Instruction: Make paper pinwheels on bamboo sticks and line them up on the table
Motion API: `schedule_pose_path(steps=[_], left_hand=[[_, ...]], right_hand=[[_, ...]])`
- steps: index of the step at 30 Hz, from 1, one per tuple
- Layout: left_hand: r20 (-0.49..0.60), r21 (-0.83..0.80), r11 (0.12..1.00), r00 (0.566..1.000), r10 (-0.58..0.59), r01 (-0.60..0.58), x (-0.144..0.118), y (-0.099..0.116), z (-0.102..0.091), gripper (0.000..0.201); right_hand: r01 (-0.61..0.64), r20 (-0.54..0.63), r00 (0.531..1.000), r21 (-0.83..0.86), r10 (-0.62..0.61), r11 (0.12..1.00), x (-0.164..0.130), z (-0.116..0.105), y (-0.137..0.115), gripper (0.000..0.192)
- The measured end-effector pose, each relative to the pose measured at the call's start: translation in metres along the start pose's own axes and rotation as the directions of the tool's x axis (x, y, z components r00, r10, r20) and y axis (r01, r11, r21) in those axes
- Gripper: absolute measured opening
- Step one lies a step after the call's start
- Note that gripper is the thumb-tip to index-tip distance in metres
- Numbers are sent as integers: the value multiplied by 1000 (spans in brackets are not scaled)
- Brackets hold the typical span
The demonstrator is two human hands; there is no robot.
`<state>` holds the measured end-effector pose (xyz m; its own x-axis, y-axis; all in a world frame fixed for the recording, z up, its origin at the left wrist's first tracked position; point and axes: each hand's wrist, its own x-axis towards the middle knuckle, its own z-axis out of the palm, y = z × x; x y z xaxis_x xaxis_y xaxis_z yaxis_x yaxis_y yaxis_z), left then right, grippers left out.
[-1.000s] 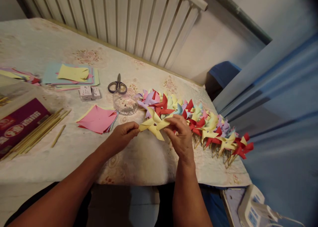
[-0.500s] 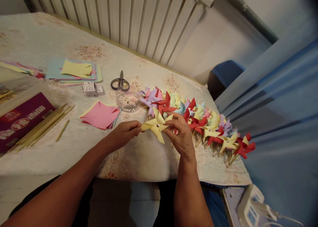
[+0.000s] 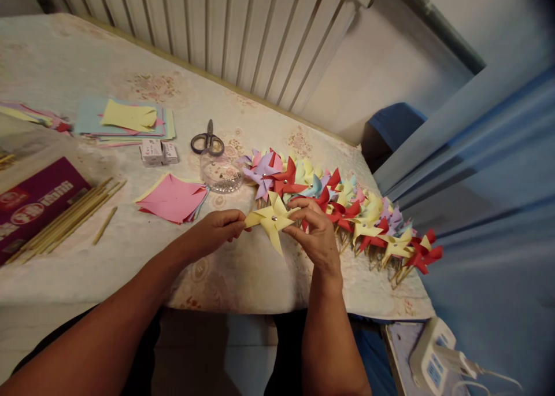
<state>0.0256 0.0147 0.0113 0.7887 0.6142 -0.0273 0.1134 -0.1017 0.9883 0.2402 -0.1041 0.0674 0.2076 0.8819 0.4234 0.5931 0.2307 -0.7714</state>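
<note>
On my remote feed: pale-yel., silver-centred pinwheel (image 3: 272, 221); clustered pinwheels (image 3: 344, 213) in red, yel., purple, lt. blue; pink top sheet (image 3: 173, 198); white-lettered purple pack (image 3: 43, 199); cream cloth (image 3: 143, 263) w/ pinkish floral print; blue curtain (image 3: 489, 228).

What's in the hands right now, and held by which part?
A yellow paper pinwheel: the left hand pinches one blade by its tip. The right hand is at the opposite blade; whether it grips there is unclear.

The yellow paper pinwheel (image 3: 274, 218) turns up tilted slightly clockwise, its top blade (image 3: 273, 203) more upright than a second ago.
</note>
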Motion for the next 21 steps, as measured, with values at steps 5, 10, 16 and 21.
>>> schedule_pose_path(steps=[5, 10, 16, 21], left_hand=[[3, 60, 998, 1000, 12, -12, 0, 3, 0, 33], [-3, 91, 996, 1000, 18, -17, -1, 8, 0, 32], [-19, 130, 991, 1000, 25, -22, -1, 10, 1, 31], [-22, 136, 990, 999, 45, -41, 0, 8, 1, 32]], right_hand=[[6, 14, 1000, 39, -6, 999, 0, -1, -1, 10], [-16, 31, 999, 40, 15, 999, 0, -2, -2, 11], [-30, 34, 999, 72, 27, 997, 1, -1, 1, 10], [-25, 30, 999, 134, 21, 991, 0, 1, 3, 9]])
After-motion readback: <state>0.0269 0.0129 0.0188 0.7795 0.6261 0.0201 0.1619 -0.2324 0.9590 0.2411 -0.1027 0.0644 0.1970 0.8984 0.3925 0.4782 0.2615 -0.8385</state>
